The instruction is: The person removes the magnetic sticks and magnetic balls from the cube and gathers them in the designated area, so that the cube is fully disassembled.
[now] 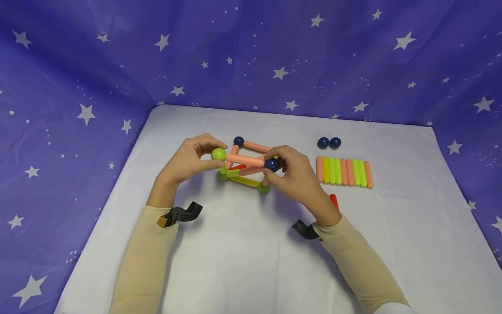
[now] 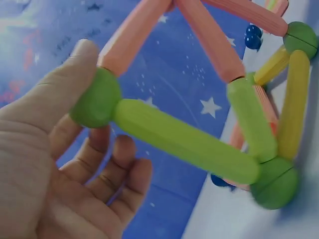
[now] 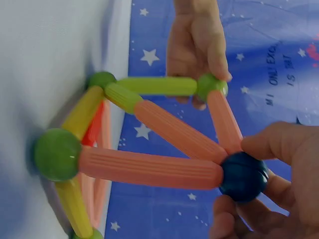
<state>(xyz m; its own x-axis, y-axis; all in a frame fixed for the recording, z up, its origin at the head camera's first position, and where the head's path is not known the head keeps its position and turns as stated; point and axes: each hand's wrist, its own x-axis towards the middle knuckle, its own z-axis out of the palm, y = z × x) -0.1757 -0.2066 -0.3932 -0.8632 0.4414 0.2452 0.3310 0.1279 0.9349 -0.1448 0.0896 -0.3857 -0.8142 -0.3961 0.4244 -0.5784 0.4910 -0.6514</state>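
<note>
A frame of coloured rods and balls stands on the white table. My left hand [image 1: 184, 161] pinches a green ball [image 1: 218, 154] at its upper left corner, between thumb and fingers. At the upper right corner, my right hand [image 1: 295, 174] holds a dark blue ball [image 3: 243, 176]. A salmon rod [image 1: 246, 161] spans these two balls. Below the left ball, a light green rod [image 2: 184, 142] runs down to a lower green ball [image 2: 274, 183]. Another salmon rod [image 3: 149, 168] joins the blue ball to a green ball [image 3: 58, 154] near the table. A yellow rod [image 1: 245, 181] lies along the base.
Two dark blue balls [image 1: 329, 142] sit at the back right. Before them lies a row of salmon, yellow and green rods [image 1: 344, 172]. A red rod [image 1: 334, 201] shows partly behind the right wrist. Purple star-printed cloth [image 1: 251, 52] surrounds the white table [image 1: 243, 261].
</note>
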